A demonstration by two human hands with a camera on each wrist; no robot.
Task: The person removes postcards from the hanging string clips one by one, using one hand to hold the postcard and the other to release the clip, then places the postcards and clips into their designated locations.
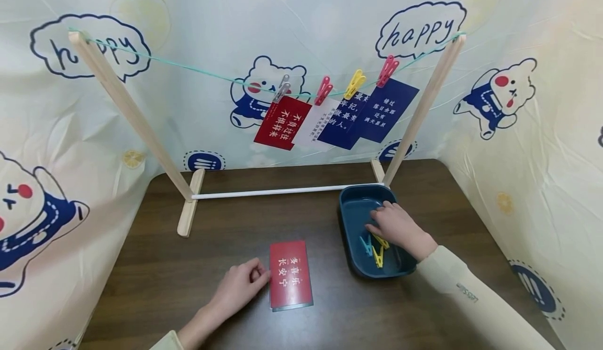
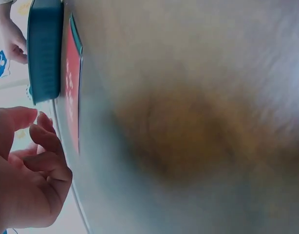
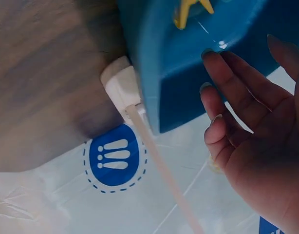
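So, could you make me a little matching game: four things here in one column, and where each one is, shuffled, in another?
Things
1. Grey clip
2. Light blue clip
3. White rod
4. Left hand

Places
A. Inside the dark blue tray
B. Beside the red card lying on the table
C. On the green line
D. Between the wooden feet

Right pairs: 1-C, 2-A, 3-D, 4-B.

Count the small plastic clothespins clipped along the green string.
4, left to right: grey clothespin on the hanging red rectangular card; pink clothespin on the white card; yellow clothespin on a navy-blue card; second pink clothespin on the rightmost navy-blue card.
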